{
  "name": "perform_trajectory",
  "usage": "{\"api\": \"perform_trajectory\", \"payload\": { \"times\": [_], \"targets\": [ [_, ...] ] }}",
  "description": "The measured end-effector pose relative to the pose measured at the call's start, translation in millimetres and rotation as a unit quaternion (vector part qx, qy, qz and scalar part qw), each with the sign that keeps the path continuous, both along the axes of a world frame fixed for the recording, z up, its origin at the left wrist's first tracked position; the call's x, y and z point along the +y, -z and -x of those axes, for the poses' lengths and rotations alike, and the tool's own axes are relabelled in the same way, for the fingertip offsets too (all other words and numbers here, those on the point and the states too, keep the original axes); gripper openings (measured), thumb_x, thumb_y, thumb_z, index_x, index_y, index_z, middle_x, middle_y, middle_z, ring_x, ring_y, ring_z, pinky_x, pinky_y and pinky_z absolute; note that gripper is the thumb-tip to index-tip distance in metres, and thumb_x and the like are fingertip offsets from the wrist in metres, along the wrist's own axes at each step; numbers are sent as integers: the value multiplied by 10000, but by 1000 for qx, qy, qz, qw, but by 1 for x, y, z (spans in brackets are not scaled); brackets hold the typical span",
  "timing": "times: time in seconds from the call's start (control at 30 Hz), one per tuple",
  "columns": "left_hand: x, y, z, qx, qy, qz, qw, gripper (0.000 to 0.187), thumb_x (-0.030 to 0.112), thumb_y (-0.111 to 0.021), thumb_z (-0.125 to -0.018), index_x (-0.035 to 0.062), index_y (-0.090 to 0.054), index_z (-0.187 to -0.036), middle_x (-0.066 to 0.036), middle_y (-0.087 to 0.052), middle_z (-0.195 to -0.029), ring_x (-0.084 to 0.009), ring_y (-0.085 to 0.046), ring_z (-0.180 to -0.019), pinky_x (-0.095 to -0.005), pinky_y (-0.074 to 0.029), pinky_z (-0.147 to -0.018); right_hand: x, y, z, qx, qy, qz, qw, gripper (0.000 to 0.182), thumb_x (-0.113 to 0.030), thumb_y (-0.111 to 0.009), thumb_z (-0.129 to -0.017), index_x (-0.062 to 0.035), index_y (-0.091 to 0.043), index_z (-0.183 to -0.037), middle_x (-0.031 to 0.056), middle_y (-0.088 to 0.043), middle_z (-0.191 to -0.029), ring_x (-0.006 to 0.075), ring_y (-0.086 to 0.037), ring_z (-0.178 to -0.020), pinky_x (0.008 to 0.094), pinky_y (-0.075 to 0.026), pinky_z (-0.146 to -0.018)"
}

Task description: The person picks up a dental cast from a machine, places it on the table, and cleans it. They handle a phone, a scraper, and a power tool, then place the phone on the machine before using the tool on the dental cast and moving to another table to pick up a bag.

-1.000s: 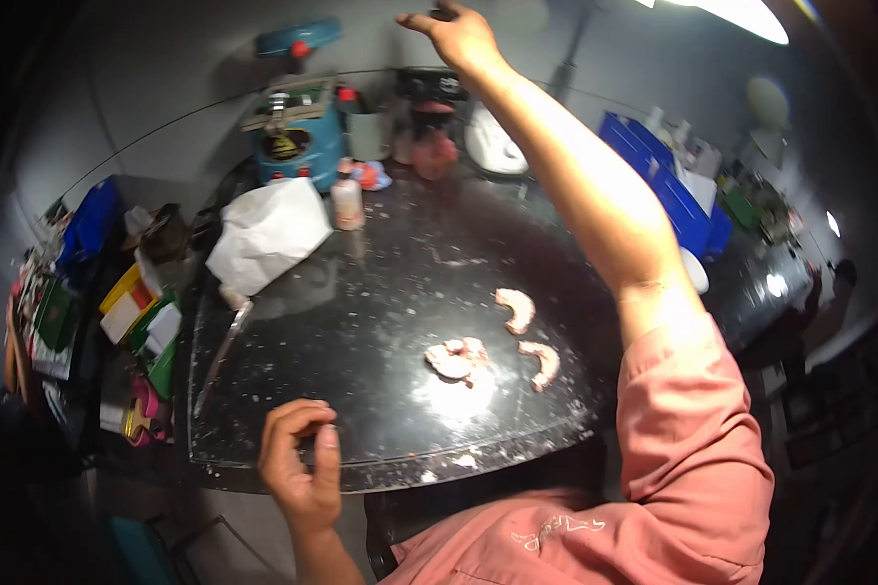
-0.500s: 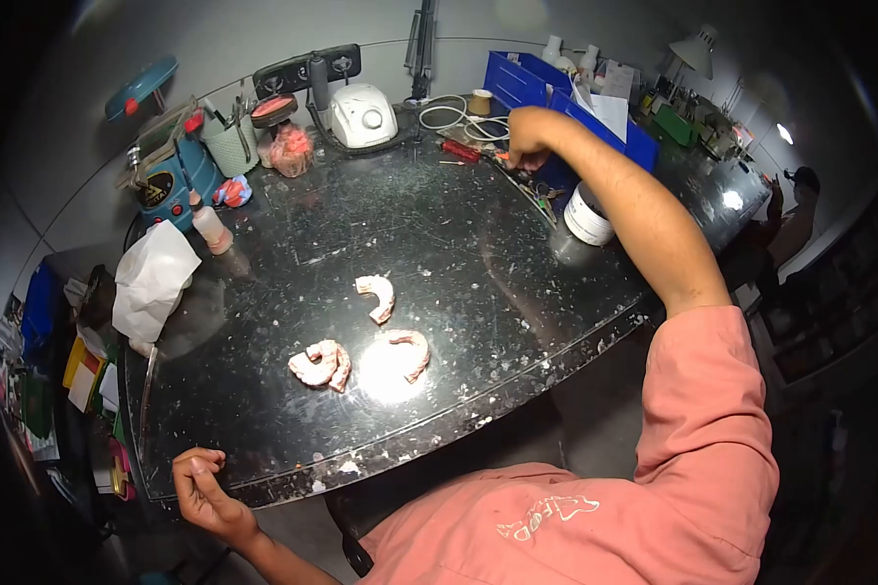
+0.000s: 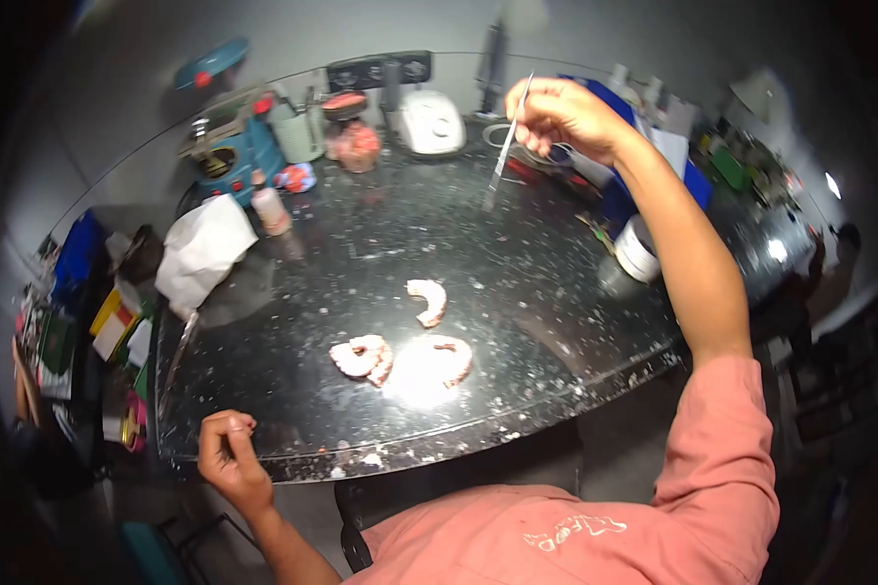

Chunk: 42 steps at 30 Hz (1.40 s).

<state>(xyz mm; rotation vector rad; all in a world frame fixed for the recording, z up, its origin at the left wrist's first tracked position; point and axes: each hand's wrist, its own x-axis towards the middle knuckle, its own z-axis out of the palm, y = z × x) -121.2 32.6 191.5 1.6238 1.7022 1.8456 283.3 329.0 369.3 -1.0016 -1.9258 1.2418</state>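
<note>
My right hand (image 3: 561, 117) is raised over the back of the dark bench (image 3: 361, 244), its fingers closed on a slim metal dental tool (image 3: 510, 141) with a flattened lower end. Curled closed at the front left edge, my left hand (image 3: 232, 453) shows nothing in it. Pale pink, horseshoe-shaped dental arch pieces lie on the bench: a short curved one (image 3: 429, 300), a cluster at the left (image 3: 363, 359), and one in the lamp glare (image 3: 453, 359). Neither hand touches them.
A white tub (image 3: 637, 251) and blue bins (image 3: 698, 182) stand at the right. Along the back are a white control box (image 3: 432, 124), a blue machine (image 3: 234, 161) and a small bottle (image 3: 270, 208). Crumpled white paper (image 3: 205, 249) lies at the left.
My right hand has lifted from the tools by the blue bins and now holds up the slim metal tool. The view has shifted; my left hand stays curled at the edge.
</note>
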Motion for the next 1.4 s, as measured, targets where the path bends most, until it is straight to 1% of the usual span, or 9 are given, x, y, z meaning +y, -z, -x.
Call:
{"api": "perform_trajectory", "payload": {
  "times": [0.23,0.3,0.5,0.53,0.7,0.77,0.9,1.2,1.4],
  "targets": [
    [1,-7,-1,3,-29,28,999,122,33,-572,-895,-22,-550,-789,-107,-618,-789,-175,-583,-709,-284,-465,-673,52,-33,178,148,23,-292,944,276,-214,-650,-920,23,-645,-1061,103,-710,-815,173,-702,-771,278,-565,-737],
    [1,-8,1,38,-32,38,998,101,26,-592,-879,-17,-562,-792,-100,-630,-796,-183,-597,-725,-290,-476,-684,105,-41,229,-25,204,-490,847,352,-315,-715,-841,-9,-697,-1013,134,-735,-900,293,-714,-825,350,-570,-803],
    [-2,-4,8,-29,-1,42,999,89,23,-561,-906,-20,-566,-828,-96,-635,-822,-150,-578,-725,-271,-468,-687,166,-50,272,-167,279,-390,861,306,-337,-710,-816,-37,-753,-853,126,-736,-821,269,-717,-759,371,-566,-750],
    [-3,-5,6,-61,9,40,997,63,-6,-521,-905,-31,-559,-861,-113,-613,-859,-146,-558,-751,-266,-461,-701,207,-36,265,58,343,-515,784,348,-328,-721,-801,-4,-743,-927,203,-725,-866,292,-706,-817,372,-529,-719],
    [-4,-1,5,-55,17,-18,998,113,-71,-373,-748,-12,-467,-769,-140,-562,-851,-161,-506,-756,-266,-423,-698,84,-71,86,-178,191,-255,931,219,-133,-633,-871,74,-698,-901,198,-703,-812,255,-701,-796,365,-579,-769],
    [-8,1,8,-45,9,-17,999,65,-19,-376,-746,-1,-437,-734,-138,-552,-812,-166,-490,-729,-267,-404,-685,91,-60,4,-312,162,-213,912,180,-165,-670,-864,6,-698,-815,68,-676,-659,125,-603,-497,281,-496,-463],
    [-5,3,14,-41,36,-27,998,195,88,-369,-906,4,-423,-738,-123,-526,-784,-160,-473,-724,-272,-392,-690,64,3,-96,-466,214,21,858,157,-143,-699,-820,6,-735,-855,86,-692,-711,159,-646,-554,306,-560,-506],
    [2,5,1,67,-48,73,994,188,107,-514,-1007,21,-526,-841,-15,-548,-808,-89,-498,-753,-238,-421,-702,82,95,-115,-573,142,-110,800,558,-449,-793,-701,9,-731,-1013,171,-729,-965,307,-697,-863,405,-542,-796],
    [1,5,2,35,-62,80,994,159,54,-502,-984,-3,-530,-838,-50,-571,-820,-121,-530,-763,-257,-462,-717,51,21,-111,-449,162,76,875,385,-416,-541,-870,-60,-673,-802,39,-663,-748,143,-549,-559,330,-468,-555]
  ]
}}
